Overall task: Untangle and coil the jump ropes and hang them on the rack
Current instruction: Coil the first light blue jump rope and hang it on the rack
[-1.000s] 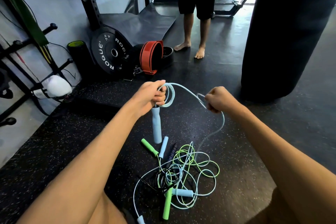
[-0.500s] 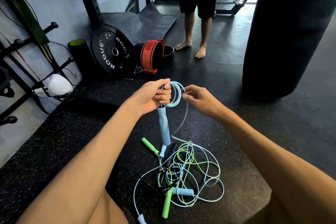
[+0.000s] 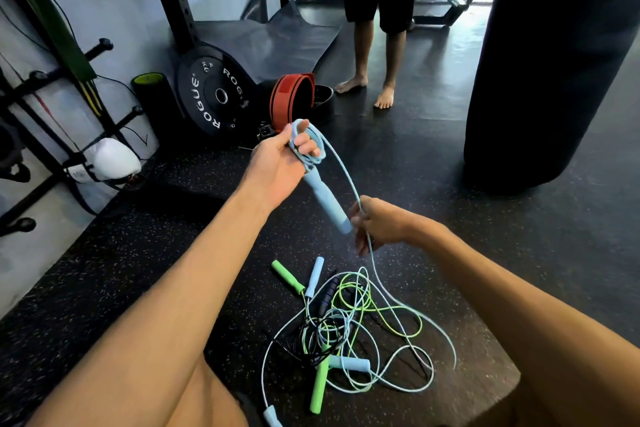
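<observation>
My left hand grips the top of a light blue jump rope handle together with a few small coils of its blue cord. The handle slants down to the right. My right hand pinches the same blue cord just beside the handle's lower end. From there the cord drops into a tangled pile of jump ropes on the black floor: blue, green and black cords with green handles, blue handles and a dark one. A black peg rack stands on the wall at far left.
A Rogue weight plate, a foam roller and a red belt lean near the wall. A white bag hangs low on the rack. A black punching bag hangs at right. A barefoot person stands beyond.
My right hand has slid down the blue cord from beside the coils to the handle's lower end. My left hand has tilted the handle so it slants rightward.
</observation>
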Action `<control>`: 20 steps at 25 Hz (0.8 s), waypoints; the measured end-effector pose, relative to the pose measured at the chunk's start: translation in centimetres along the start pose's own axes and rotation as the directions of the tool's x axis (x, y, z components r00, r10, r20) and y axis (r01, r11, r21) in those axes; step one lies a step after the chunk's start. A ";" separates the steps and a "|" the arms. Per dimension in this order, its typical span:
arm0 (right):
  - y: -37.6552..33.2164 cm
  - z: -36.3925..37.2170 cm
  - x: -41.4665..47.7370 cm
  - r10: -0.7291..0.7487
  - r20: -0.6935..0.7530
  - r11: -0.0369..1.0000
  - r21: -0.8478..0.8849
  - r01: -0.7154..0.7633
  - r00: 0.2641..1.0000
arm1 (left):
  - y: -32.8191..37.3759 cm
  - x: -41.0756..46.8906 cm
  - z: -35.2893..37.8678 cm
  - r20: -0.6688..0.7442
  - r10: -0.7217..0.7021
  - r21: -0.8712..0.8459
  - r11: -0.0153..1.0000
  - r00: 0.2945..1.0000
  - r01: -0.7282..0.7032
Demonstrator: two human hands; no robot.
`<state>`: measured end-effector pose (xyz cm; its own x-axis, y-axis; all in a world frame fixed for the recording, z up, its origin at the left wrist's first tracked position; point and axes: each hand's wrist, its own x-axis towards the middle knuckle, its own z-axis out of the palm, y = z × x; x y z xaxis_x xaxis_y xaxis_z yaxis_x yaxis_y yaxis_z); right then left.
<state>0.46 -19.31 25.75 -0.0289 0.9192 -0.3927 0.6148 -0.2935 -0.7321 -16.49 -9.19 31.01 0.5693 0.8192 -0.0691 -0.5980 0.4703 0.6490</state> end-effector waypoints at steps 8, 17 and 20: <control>0.1 0.5 1.0 -0.135 -0.206 0.982 -0.160 0.102 0.969 | 0.4 1.4 -1.8 -0.299 0.288 0.084 0.958 0.910 -0.275; -2.2 0.0 -0.6 -0.552 -0.316 0.815 -0.398 0.421 0.772 | -0.6 0.6 -1.0 -0.200 0.445 0.643 0.732 0.873 -0.225; -2.6 -0.1 -1.0 -0.624 -0.396 0.777 -0.404 0.483 0.673 | -1.3 0.0 -0.4 -0.070 0.351 0.839 0.528 0.934 -0.135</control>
<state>-1.04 -19.47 28.11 -0.0910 0.9060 0.4133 0.7822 0.3219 -0.5335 -15.95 -9.72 29.83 0.2819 0.9531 0.1100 0.0805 -0.1377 0.9872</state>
